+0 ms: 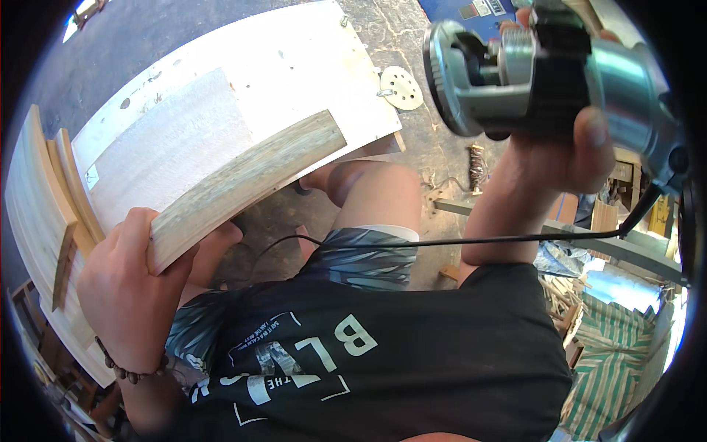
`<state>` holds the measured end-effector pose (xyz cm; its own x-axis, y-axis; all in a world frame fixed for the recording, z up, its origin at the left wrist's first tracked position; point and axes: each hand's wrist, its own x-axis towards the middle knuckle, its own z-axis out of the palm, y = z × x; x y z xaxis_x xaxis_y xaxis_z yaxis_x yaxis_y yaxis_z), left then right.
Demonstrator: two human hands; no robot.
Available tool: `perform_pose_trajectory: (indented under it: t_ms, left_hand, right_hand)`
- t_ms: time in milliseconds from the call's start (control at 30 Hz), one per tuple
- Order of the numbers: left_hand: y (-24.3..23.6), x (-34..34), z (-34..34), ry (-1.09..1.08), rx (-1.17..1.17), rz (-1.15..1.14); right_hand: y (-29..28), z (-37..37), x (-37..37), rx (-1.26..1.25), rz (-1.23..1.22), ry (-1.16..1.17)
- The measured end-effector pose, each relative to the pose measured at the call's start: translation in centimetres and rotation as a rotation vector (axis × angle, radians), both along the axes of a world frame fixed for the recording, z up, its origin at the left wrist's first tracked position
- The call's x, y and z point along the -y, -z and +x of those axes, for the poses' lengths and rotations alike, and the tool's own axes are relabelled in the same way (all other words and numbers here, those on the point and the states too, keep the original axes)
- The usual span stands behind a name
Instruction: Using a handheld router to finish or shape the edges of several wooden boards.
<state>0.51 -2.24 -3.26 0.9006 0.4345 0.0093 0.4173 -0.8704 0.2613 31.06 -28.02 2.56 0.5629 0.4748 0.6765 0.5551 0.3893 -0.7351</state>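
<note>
Wooden board [247, 180] slants lengthwise up-right from the left hand [125, 280].

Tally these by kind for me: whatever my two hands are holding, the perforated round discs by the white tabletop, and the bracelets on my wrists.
Trim router, in the right hand: 1
Wooden board, in the left hand: 1
Perforated round disc: 1
Beaded bracelet: 1
Total: 4

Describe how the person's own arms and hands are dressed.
Neither the left hand nor the right hand wears a glove. A bracelet of dark brown beads circles the left wrist. On the right arm, a short black sleeve leaves the forearm uncovered, with no band visible on it.
</note>
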Motion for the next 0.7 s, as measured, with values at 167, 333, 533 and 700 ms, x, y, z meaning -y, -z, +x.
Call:
perform_pose_trajectory:
  t_ms: [167,333,533,700]
  left_hand:
    - [0.0,0.2,0.1,0.037,0.035,0.063]
    - [-0.1,0.2,0.3,0.041,0.023,0.096]
    - [-0.1,0.2,0.4,0.033,0.030,0.097]
    - [-0.1,0.1,0.4,0.038,0.036,0.095]
  right_hand:
    - [2.5,-3.0,1.5,-0.002,-0.044,0.085]
    - [3.6,-3.5,0.9,-0.073,-0.061,0.020]
    - [5.4,-3.3,-2.1,0.013,-0.189,-0.016]
    - [5.4,-1.0,-4.6,0.200,-0.226,-0.279]
